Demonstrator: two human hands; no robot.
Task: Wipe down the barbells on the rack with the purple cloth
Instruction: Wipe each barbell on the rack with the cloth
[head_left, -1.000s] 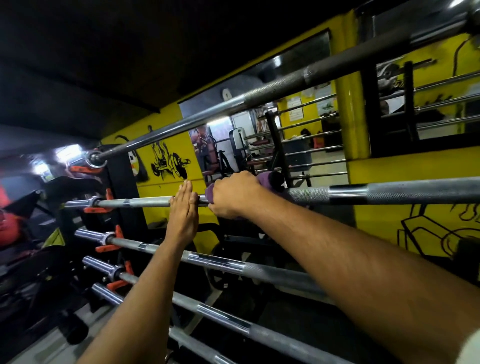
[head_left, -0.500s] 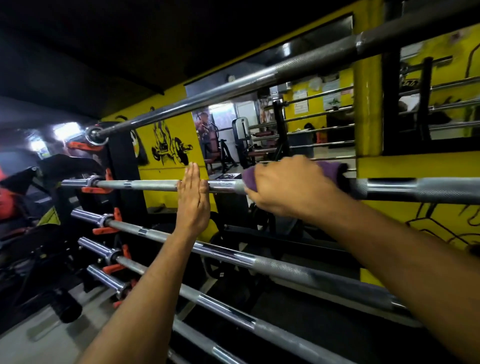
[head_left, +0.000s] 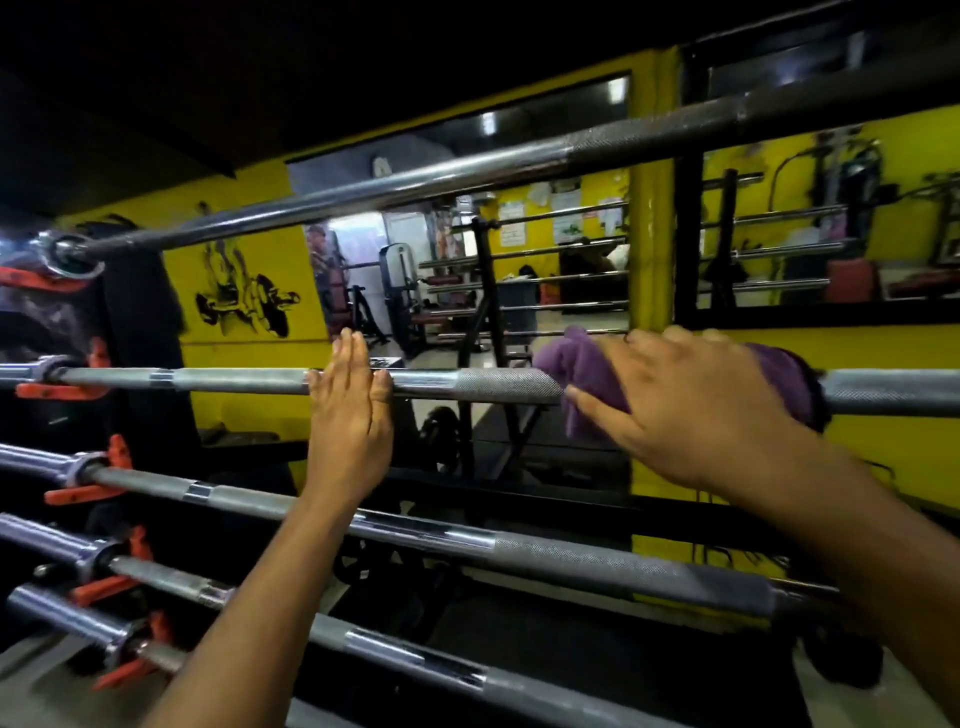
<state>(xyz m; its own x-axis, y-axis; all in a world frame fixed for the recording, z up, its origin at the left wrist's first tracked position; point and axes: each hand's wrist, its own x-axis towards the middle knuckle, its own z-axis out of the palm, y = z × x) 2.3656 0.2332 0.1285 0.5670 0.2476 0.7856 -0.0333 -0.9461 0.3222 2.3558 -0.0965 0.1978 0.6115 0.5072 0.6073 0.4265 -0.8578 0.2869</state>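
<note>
Right hand: the right hand (head_left: 691, 410) lies over the crumpled purple cloth (head_left: 587, 374), fingers curled over the top and thumb hooked under, gripping the cloth around the second bar from the top.
Purple cloth: wrapped round the bar's knurled stretch, toward the right end of the rack; folds stick out on both sides of the hand.
Left hand: the left hand (head_left: 349, 415) is flat against the same bar, fingers straight and pressed together, pointing up, thumb resting on the bar beside them; it grips nothing.
Wiped bar: the long grey steel barbell (head_left: 498, 385) runs level across the rack, between the two hands its knurled section bare.
Rack: black upright rack post (head_left: 140, 332) at the left end, with orange hooks (head_left: 96, 358) carrying the bar sleeves.
Other bars: one dark barbell (head_left: 415, 182) above, three steel barbells (head_left: 571, 558) below, slanting down to the right.
Background: yellow wall (head_left: 244, 395) with a mirror behind the bars.
</note>
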